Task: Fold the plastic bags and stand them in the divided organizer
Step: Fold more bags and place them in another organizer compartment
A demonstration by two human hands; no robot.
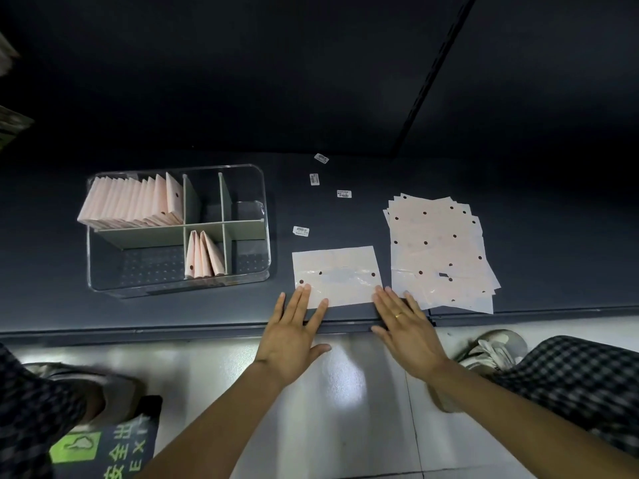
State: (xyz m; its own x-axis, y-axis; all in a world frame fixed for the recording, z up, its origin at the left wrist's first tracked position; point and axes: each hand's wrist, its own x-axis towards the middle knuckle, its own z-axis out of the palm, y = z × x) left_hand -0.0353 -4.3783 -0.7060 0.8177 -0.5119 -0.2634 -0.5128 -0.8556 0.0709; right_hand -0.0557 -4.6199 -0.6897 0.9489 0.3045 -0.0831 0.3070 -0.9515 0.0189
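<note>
Bag (337,275), pale pink with dark dots, lies flat near the front edge of the dark table (242,312), between the organizer (178,229) and the stack (441,252) of unfolded bags. Left hand (292,335) lies open, fingers straight, its fingertips resting on the bag's near left corner. Right hand (406,324), a ring on one finger, is likewise spread flat, fingertips at the bag's near right corner; neither hand grasps anything. The stack sits just right of the bag, its sheets fanned unevenly. The organizer, clear with pale dividers, stands to the left: a row of folded bags (133,202) fills its far left compartment, and three folded bags (204,254) stand upright in the near middle compartment. Four small white labels (344,193) lie scattered on the table beyond the bag. Below the table edge show a pale floor (345,392), shoes and checked trouser legs.
</note>
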